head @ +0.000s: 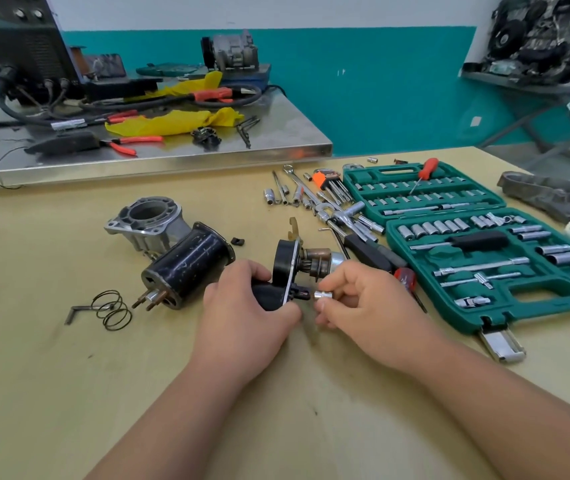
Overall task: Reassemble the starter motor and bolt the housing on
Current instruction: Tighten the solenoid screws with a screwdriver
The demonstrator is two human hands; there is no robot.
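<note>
My left hand point(242, 306) grips a black starter sub-assembly point(285, 268) with a metal plate and a pinion gear shaft, held just above the wooden table. My right hand point(359, 299) pinches a small silver socket point(323, 295) right at a black stub on the assembly's lower end. To the left lies the black cylindrical motor body point(186, 268) with copper terminals, leaning against the grey aluminium nose housing point(148, 223). A coil spring point(112, 310) lies near the front left.
An open green socket set case point(484, 244) fills the right side, with loose sockets, wrenches and hex keys point(311, 195) beside it. A red-handled screwdriver point(406, 277) lies by my right hand. A steel bench point(138, 157) with cables and pliers stands behind.
</note>
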